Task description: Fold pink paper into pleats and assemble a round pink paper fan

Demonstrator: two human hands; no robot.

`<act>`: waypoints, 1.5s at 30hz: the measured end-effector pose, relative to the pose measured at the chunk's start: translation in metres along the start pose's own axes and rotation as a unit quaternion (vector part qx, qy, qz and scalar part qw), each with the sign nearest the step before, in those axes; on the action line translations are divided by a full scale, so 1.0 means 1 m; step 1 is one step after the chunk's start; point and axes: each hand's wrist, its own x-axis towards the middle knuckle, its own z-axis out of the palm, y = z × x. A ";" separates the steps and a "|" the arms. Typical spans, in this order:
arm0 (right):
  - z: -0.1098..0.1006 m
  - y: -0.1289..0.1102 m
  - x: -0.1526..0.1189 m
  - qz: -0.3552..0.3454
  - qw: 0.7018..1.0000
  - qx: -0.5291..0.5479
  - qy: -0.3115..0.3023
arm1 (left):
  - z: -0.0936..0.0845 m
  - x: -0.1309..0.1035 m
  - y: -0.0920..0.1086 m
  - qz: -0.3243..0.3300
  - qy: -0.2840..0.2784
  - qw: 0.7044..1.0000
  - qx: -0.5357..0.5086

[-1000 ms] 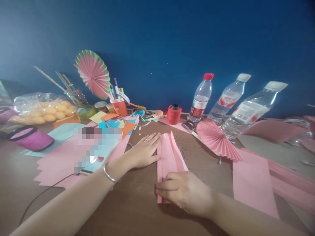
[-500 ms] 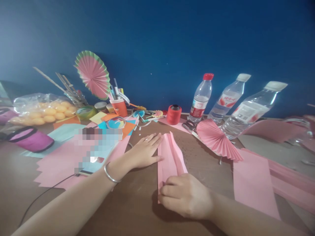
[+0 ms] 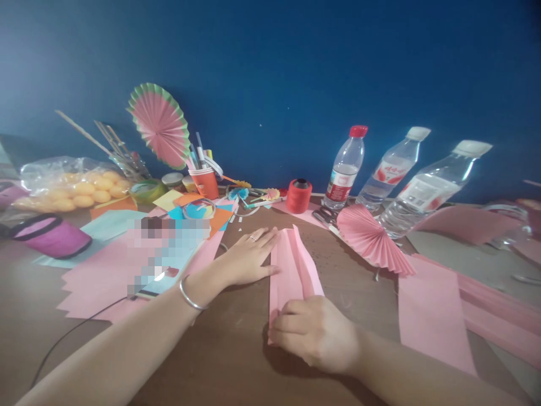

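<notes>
Head cam has a pink paper (image 3: 284, 264) front and center on the table (image 3: 236, 355), running lengthwise away from the person. It's a long, narrow piece with creases going the long way, so the surface looks like shallow pleats, not flat at all. Left edge is pretty straight, while the right side stands up off the table in a wavy ridge that peaks in a little point at the far end, with a darker pink dip just inside it. Hands are apart: the left hand (image 3: 252, 255) lies flat, fingers stretched out, tips touching the left edge up near the far end. The right hand (image 3: 315, 334) is curled over the near end and covers a good chunk of it; the thumb is hidden, so I can't tell if it's pinching or just pressing. Over to the right sits a pleated pink fan (image 3: 368, 241), with scissors (image 3: 324, 216) just beside it.
</notes>
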 end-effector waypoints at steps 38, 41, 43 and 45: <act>0.004 -0.001 -0.006 0.012 0.997 0.035 -0.062 | -0.001 -0.001 -0.002 0.005 -0.004 1.000 -0.008; 0.003 -0.002 -0.005 0.007 0.998 0.035 -0.059 | -0.001 -0.001 -0.003 0.009 0.003 1.000 -0.003; 0.002 -0.004 -0.005 0.004 0.999 0.027 -0.041 | -0.001 -0.001 -0.003 0.013 0.012 1.000 0.003; 0.000 -0.005 -0.007 -0.001 1.000 0.014 -0.024 | 0.000 -0.003 -0.003 0.018 0.036 0.999 0.012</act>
